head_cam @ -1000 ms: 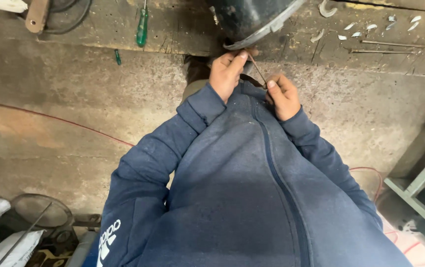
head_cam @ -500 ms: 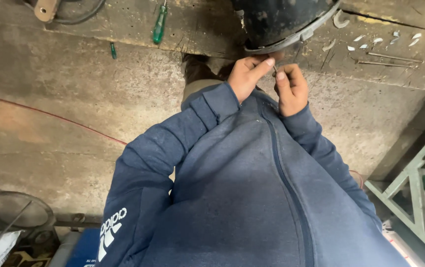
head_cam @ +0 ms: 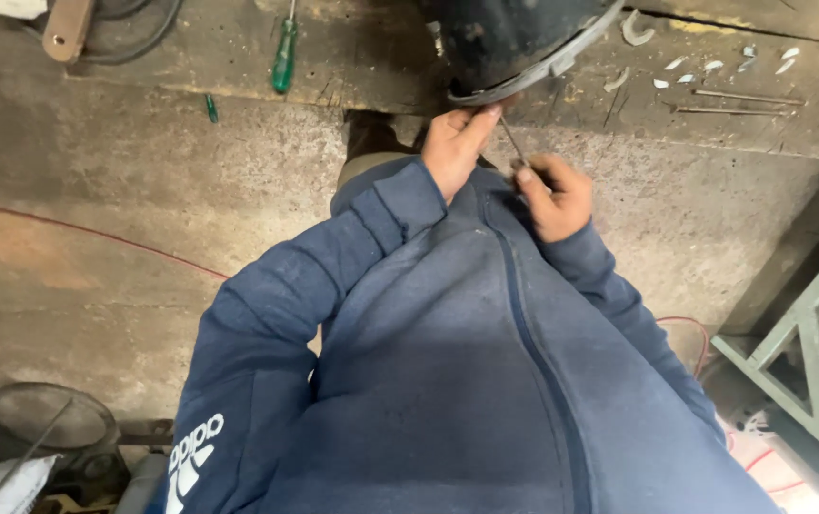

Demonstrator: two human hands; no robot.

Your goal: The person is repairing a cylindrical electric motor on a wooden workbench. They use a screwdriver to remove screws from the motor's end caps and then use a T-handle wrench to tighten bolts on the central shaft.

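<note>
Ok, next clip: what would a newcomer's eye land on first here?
Most of the frame is the person's own dark blue zip jacket, seen from above. Just past its collar the left hand and right hand meet, pinching a thin metal rod right under the rim of a big black round housing on the worn bench. A green-handled screwdriver lies on the bench to the left.

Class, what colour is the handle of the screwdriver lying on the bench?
Green, on the screwdriver, seen in the head view.
</note>
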